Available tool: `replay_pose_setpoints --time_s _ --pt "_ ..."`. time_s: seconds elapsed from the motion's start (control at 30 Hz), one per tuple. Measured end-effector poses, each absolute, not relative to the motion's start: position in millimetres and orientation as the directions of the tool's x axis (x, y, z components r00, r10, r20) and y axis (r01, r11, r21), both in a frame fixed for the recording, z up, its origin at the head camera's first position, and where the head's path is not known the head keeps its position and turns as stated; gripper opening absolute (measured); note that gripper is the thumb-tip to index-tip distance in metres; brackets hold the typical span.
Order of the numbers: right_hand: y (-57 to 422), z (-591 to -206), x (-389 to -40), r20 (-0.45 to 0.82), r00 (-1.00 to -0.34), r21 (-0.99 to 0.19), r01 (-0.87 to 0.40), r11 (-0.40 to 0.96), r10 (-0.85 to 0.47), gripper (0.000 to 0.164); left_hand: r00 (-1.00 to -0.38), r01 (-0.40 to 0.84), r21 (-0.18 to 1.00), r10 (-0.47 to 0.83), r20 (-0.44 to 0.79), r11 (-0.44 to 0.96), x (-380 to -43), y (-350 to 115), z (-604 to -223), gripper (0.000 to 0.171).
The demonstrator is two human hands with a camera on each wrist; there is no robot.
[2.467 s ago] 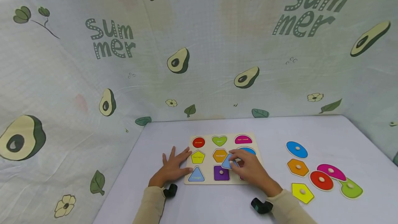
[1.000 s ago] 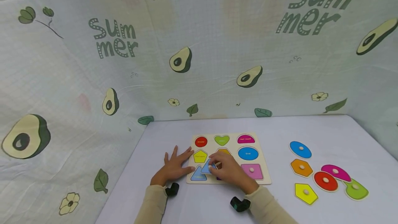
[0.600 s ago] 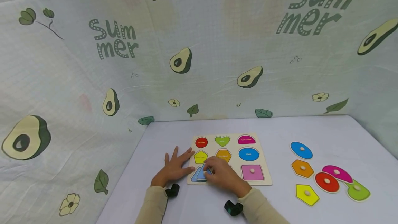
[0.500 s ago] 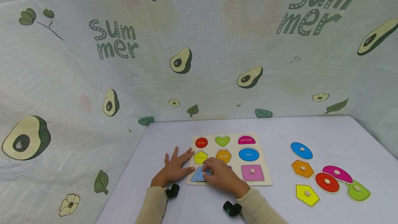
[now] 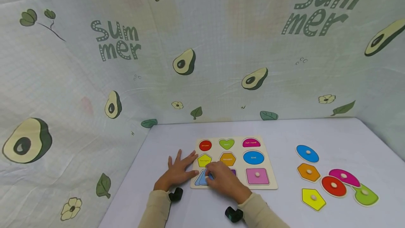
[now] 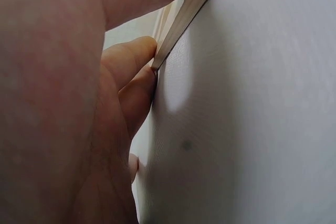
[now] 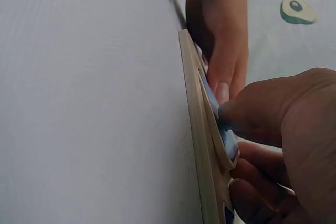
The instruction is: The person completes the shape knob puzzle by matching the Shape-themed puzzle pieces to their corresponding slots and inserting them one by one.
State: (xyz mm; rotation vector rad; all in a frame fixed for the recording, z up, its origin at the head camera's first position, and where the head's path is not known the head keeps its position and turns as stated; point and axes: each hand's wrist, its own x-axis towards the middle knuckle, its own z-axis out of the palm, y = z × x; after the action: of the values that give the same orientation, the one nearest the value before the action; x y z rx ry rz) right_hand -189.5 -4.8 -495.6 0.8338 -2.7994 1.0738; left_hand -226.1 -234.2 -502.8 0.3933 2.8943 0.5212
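Observation:
In the head view, my right hand (image 5: 225, 181) pinches a blue triangle puzzle piece (image 5: 203, 180) by its knob, low over the board's front left corner. The piece overlaps the printed triangle slot, a little to its right. In the right wrist view, thumb and fingers hold the blue piece (image 7: 230, 142) tilted against the board. My left hand (image 5: 177, 172) lies with spread fingers at the left edge of the wooden shape board (image 5: 240, 164), fingertips touching it. A pink rectangle piece (image 5: 257, 176) sits in its slot. My right hand mostly hides the purple square (image 5: 233, 172).
Loose knobbed pieces lie right of the board: a blue oval (image 5: 307, 153), an orange hexagon (image 5: 308, 172), a yellow pentagon (image 5: 313, 199), a red circle (image 5: 333, 186), a magenta half round (image 5: 344, 177) and a green heart (image 5: 366, 195). The last three touch or overlap. A printed cloth (image 5: 218, 45) hangs behind.
My right hand has carried the blue triangle leftward across the board, from near the oval slot to the triangle slot, and lowered it. My left hand has stayed at the board's edge.

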Motion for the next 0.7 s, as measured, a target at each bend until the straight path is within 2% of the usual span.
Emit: replay_pose_setpoints --time_s 0.7 --pt "-12.8 -499.4 -188.2 0.238 -0.843 -0.528 -0.530 0.663 -0.483 0.016 -0.949 0.231 0.357 0.291 -0.123 0.905 -225.9 -233.9 -500.2 0.075"
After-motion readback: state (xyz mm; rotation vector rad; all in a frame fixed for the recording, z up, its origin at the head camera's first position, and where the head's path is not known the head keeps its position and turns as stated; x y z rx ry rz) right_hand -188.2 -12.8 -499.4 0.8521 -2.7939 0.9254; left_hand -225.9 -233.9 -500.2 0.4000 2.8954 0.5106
